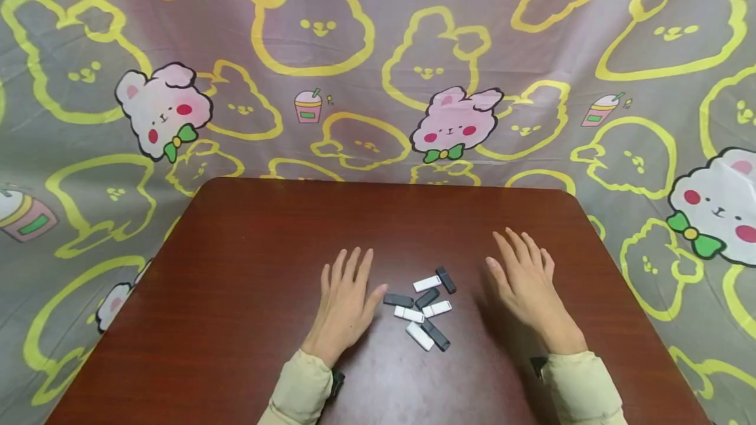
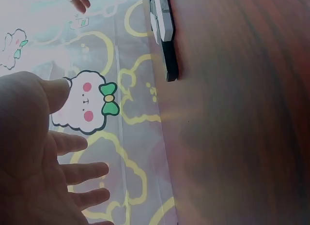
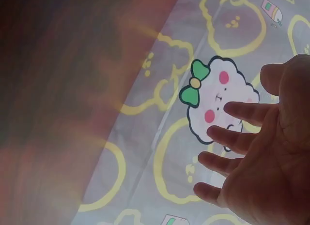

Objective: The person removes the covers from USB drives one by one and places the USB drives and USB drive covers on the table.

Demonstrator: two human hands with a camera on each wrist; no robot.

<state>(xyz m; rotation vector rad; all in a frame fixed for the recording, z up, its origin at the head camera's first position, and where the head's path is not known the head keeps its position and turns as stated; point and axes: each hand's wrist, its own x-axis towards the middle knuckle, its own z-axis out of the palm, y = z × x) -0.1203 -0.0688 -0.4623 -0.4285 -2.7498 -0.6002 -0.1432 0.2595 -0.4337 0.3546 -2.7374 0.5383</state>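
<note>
Several small black and white USB sticks lie in a loose group on the brown table. Among them are a white stick (image 1: 426, 283) and a black stick (image 1: 445, 280) at the far side, and a long black one (image 1: 435, 335) beside a white one (image 1: 420, 336) at the near side. My left hand (image 1: 345, 307) is just left of the group, fingers spread, its thumb close to a black stick (image 1: 398, 300). To the right, my right hand (image 1: 528, 287) hovers apart from the sticks with fingers extended. Both palms hold nothing in the wrist views.
The brown wooden table (image 1: 266, 228) has rounded far corners. A grey curtain (image 1: 366, 97) printed with yellow outlines and bunny faces hangs behind it and along both sides. Pale sleeves (image 1: 301, 385) cover both forearms, with a dark strap at each wrist.
</note>
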